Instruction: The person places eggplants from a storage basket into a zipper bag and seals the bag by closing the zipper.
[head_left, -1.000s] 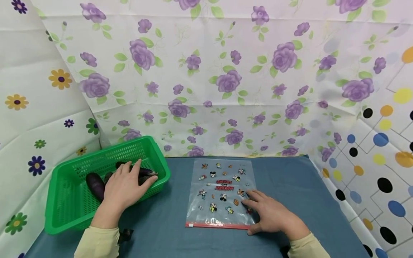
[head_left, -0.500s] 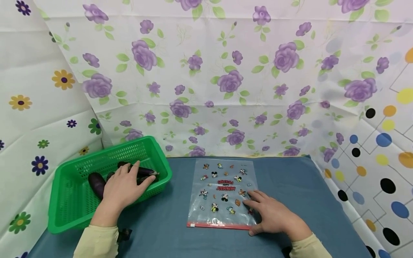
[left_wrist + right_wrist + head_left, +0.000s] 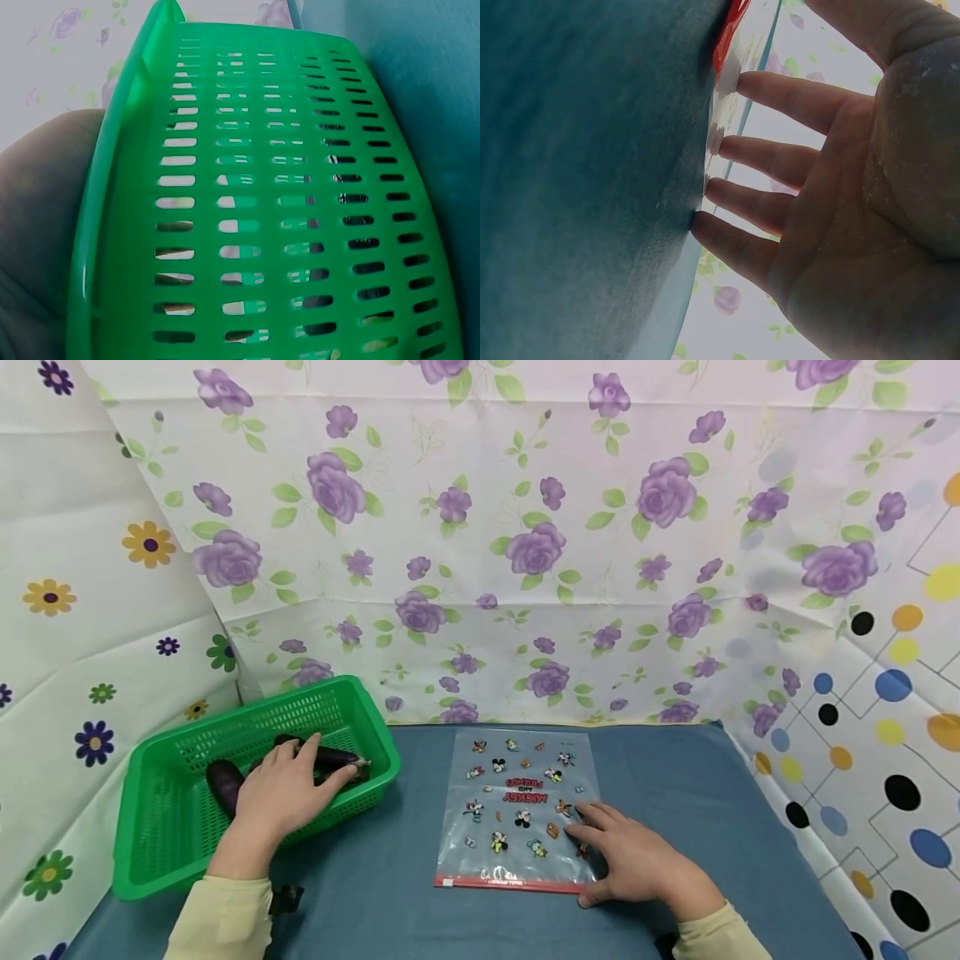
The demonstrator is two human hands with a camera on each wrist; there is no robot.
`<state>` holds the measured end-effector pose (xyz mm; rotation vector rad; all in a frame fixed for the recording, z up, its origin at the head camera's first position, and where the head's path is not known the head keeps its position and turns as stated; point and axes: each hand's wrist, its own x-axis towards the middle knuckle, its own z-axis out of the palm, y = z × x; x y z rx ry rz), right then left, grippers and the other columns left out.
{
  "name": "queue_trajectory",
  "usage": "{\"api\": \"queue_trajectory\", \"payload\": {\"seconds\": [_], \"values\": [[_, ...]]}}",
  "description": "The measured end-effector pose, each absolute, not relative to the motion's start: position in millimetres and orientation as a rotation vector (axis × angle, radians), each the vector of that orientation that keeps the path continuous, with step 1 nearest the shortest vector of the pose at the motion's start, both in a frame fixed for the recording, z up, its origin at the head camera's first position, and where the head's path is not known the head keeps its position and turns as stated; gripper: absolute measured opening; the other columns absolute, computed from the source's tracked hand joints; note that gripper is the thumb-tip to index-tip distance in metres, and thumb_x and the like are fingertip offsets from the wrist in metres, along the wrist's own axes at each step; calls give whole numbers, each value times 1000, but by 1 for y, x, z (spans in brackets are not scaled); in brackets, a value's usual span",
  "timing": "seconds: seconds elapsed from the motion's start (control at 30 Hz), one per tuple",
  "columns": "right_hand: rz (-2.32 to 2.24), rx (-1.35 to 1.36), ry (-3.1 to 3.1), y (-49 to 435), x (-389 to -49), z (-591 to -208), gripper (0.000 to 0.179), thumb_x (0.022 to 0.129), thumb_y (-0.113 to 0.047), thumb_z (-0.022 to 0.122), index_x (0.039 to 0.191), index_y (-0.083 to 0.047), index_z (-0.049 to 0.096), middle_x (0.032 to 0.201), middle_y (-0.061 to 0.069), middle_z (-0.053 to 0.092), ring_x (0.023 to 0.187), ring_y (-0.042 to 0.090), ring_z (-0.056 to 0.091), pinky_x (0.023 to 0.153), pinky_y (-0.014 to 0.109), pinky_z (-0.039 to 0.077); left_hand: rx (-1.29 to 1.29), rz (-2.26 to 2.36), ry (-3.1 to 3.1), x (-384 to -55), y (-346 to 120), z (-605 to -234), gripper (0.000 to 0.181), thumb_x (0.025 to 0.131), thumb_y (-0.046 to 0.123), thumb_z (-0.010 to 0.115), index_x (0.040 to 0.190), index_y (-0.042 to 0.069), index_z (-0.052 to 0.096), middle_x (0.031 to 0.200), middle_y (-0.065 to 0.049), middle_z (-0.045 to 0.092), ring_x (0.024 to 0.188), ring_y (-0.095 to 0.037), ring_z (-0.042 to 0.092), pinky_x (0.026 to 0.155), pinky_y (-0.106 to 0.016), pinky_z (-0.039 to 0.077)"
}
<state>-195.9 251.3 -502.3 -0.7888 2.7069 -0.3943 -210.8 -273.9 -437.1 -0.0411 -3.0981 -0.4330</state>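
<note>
Purple eggplants lie in a green plastic basket (image 3: 153, 860) on the left. My left hand (image 3: 281, 797) reaches over its near rim, back up, with relaxed fingers resting over the eggplants; one eggplant (image 3: 222, 785) shows left of it, another eggplant (image 3: 337, 758) beyond the thumb. The basket wall (image 3: 255, 187) hides the fingers in the left wrist view. A clear zip bag (image 3: 517, 810) with cartoon prints and a red slider edge lies flat at the table's middle. My right hand (image 3: 633, 860) rests with spread fingers on its right edge; those fingertips (image 3: 731, 146) touch bag and cloth.
A blue-grey cloth (image 3: 675, 777) covers the table. Behind it hangs a white curtain (image 3: 480, 560) with purple flowers. Patterned sheets close off both sides, the right sheet (image 3: 892, 760) with coloured dots.
The head view has shifted slightly. My left hand has settled a little lower and to the left over the eggplants. The right hand and the bag have not moved.
</note>
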Motion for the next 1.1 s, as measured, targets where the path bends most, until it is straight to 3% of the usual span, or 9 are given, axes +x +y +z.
{"api": "queue_trajectory", "payload": {"seconds": [1.1], "values": [[-394, -762, 2695, 250, -195, -501, 103, 80, -72, 92, 162, -17, 60, 178, 18, 35, 162, 52, 31, 114, 80, 38, -44, -319, -3196, -221, -308, -431, 114, 103, 85, 47, 168, -7, 37, 160, -49, 36, 145, -72, 37, 106, -83, 39]]}}
